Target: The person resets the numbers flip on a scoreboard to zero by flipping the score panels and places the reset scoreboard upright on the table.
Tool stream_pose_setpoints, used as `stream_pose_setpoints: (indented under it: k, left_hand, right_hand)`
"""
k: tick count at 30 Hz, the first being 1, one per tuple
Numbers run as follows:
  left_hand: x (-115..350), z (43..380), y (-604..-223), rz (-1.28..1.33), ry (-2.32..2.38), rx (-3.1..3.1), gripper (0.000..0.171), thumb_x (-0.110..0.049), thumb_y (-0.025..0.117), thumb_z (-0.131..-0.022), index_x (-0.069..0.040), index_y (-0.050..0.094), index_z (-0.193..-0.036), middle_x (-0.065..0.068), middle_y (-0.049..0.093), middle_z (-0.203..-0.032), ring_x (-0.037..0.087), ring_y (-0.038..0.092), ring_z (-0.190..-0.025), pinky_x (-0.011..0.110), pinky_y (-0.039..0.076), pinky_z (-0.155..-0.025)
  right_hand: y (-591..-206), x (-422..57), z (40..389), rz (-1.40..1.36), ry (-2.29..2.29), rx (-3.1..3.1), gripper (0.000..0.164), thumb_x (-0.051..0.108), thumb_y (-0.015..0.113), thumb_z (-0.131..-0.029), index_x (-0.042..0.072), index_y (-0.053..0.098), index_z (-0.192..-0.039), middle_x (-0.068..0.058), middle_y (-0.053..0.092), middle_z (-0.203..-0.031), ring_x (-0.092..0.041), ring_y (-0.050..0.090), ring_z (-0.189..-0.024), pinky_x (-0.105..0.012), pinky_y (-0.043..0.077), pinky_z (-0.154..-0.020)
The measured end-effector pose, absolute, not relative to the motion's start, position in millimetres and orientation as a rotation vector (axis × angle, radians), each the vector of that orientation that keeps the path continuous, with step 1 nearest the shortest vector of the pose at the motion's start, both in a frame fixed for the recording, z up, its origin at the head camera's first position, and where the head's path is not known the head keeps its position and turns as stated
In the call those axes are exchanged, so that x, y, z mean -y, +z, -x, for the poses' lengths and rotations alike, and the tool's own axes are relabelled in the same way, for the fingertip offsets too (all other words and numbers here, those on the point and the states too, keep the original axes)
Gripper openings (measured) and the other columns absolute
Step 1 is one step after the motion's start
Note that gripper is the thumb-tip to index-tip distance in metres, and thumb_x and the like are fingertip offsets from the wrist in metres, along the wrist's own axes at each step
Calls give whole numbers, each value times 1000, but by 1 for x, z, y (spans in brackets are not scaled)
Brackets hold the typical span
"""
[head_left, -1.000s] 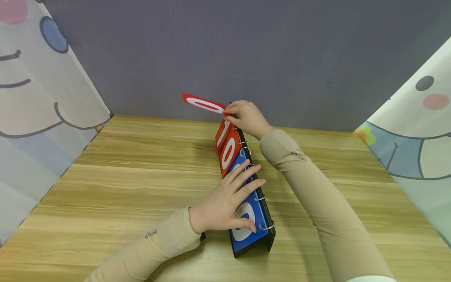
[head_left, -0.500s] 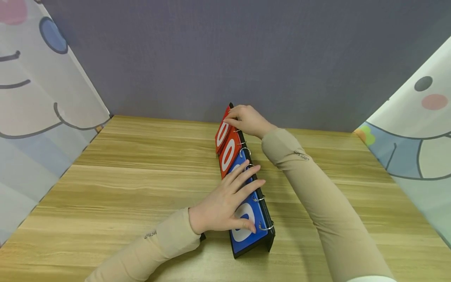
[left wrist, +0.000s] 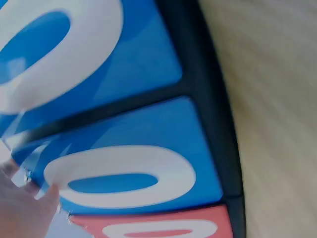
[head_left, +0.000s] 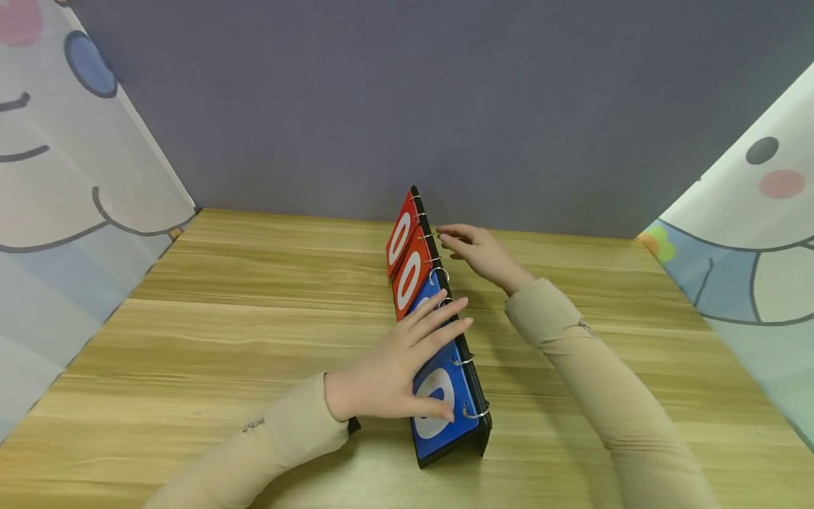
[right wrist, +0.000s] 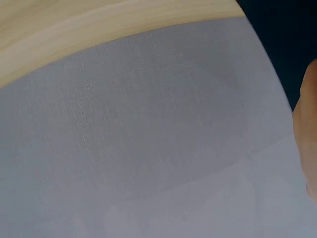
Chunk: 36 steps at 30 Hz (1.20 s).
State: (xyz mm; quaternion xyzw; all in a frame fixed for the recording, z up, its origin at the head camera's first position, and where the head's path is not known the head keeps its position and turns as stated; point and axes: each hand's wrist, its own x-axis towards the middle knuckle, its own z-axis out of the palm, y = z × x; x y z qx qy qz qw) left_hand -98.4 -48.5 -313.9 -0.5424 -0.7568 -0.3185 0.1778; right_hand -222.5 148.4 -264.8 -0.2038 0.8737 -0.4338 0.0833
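Note:
A tabletop flip scoreboard (head_left: 479, 385) stands as a black tent on the table, its number cards hung on metal rings along the top edge. Two red cards, a far one (head_left: 410, 205) and a nearer one (head_left: 403, 302), show 0. Blue cards fill the near half; the nearest blue card (head_left: 435, 444) shows 0. My left hand (head_left: 397, 367) lies across the blue cards with fingers spread and straight, partly covering them. In the left wrist view a blue 0 card (left wrist: 114, 186) is beside its fingertips. Beyond the ringed edge, my right hand (head_left: 480, 253) holds nothing, fingers loosely bent.
The wooden table (head_left: 254, 325) reaches back to a grey fabric wall (head_left: 407, 106). Cartoon-printed panels stand at the left (head_left: 83, 162) and right (head_left: 757, 233). In the right wrist view, the scoreboard's dark back (right wrist: 272, 39) is beside the hand.
The far red card has swung down from the raised position, covering the 1 with a 0. My right hand has let go and drawn back rightward. The left hand has barely moved.

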Motion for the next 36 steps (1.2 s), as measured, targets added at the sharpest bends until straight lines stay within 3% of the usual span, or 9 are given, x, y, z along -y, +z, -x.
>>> stream_pose_setpoints:
  k: [3,5,11,17,21,27,32,36]
  left_hand:
    - [57,106,-302,1472,-1013,2119,73,-55,33,-96,-8,18,-150,15,18,-157,36,9,-146,52,12,-114]
    - [63,118,-293,1375,-1024,2139,61,-41,38,-100,-7,24,-149,15,21,-156,35,10,-146,50,12,-115]
    - [77,180,-268,1161,-776,2492,49,-16,45,-99,-11,35,-146,9,15,-159,32,3,-147,44,9,-117]
    - [85,214,-257,1167,-487,2724,51,-2,39,-96,-12,36,-146,9,16,-158,32,1,-147,46,7,-117]
    - [87,218,-255,1161,-397,2778,50,-4,40,-96,-12,38,-145,8,21,-157,30,5,-147,48,7,-116]
    - [95,213,-256,1088,-271,2813,61,0,41,-91,-15,30,-148,9,18,-158,31,5,-147,48,6,-116]
    - [103,208,-257,1026,-160,2820,71,0,44,-86,-19,23,-151,11,17,-158,31,3,-148,48,2,-116]
    - [110,200,-256,1002,-155,2824,74,1,45,-84,-18,22,-151,15,21,-156,33,2,-147,49,-1,-116]
  right_hand:
    - [-266,-156,208,642,-1321,-2501,52,32,39,-101,-1,39,-141,-19,42,-144,-37,46,-127,-44,42,-101]
    - [-264,-159,198,666,-1319,-2448,53,33,37,-102,-3,38,-141,-21,43,-143,-38,47,-126,-44,43,-100]
    - [-251,-160,170,725,-1235,-2371,57,36,33,-103,-1,31,-145,-21,40,-145,-38,49,-124,-47,42,-99]
    - [-238,-149,151,737,-941,-2444,75,45,51,-93,9,20,-151,-13,34,-150,-31,49,-126,-44,42,-100]
    - [-231,-144,150,727,-845,-2437,83,43,59,-89,10,16,-152,-14,34,-149,-32,49,-126,-43,43,-99]
    - [-216,-151,161,672,-740,-2415,78,44,62,-87,12,27,-149,-11,42,-144,-30,50,-124,-41,46,-95]
    - [-200,-166,174,647,-594,-2498,68,42,66,-84,5,47,-138,-14,56,-130,-29,56,-114,-40,47,-92]
    - [-190,-177,185,629,-478,-2617,67,44,68,-81,2,53,-131,-17,61,-122,-31,58,-110,-42,48,-90]
